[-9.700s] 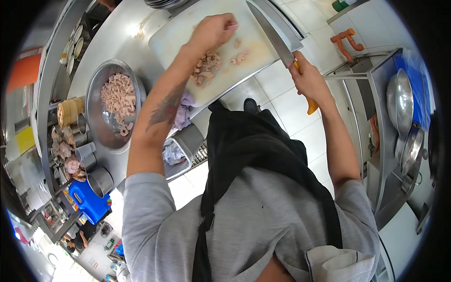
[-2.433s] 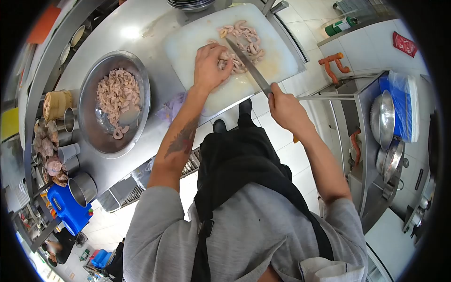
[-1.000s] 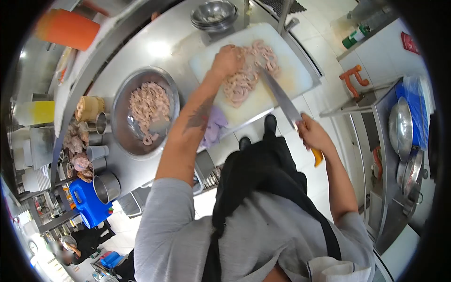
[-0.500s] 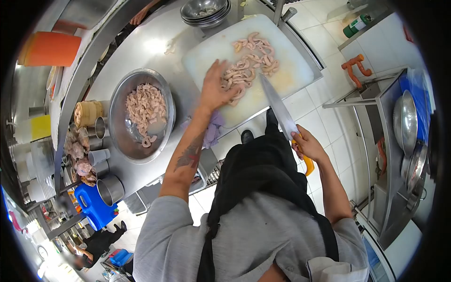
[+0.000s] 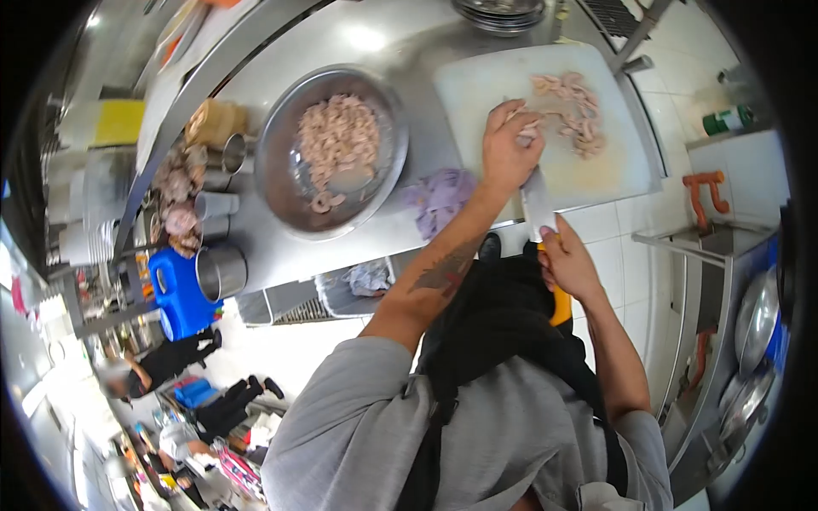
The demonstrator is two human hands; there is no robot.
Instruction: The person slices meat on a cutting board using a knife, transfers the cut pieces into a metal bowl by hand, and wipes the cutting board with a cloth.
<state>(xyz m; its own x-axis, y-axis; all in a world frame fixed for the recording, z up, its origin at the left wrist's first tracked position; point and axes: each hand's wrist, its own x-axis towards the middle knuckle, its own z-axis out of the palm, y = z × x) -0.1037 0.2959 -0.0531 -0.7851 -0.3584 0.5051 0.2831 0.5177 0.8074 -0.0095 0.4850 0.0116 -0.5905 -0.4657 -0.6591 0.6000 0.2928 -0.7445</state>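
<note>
My left hand (image 5: 511,146) is closed on some pale meat strips at the left part of the white cutting board (image 5: 477,85). More meat strips (image 5: 584,115) lie on the board to its right. My right hand (image 5: 566,260) grips the yellow handle of a large knife (image 5: 536,204); the blade points up toward the board, its tip hidden by my left hand. A steel bowl (image 5: 394,128) with cut meat (image 5: 339,136) stands left of the board. A purple cloth (image 5: 439,198) lies between bowl and board.
Stacked metal bowls (image 5: 498,19) stand behind the board. Steel pots (image 5: 221,272), a blue jug (image 5: 181,294) and a bag of pale food (image 5: 181,220) are at the left. A metal rack (image 5: 724,272) with pans is at the right. Other people (image 5: 158,366) are at the lower left.
The view has swung left, so board and bowl appear farther right. My left hand has gone from spread beside the strips to closed on some of them. The knife now lies close to my left hand.
</note>
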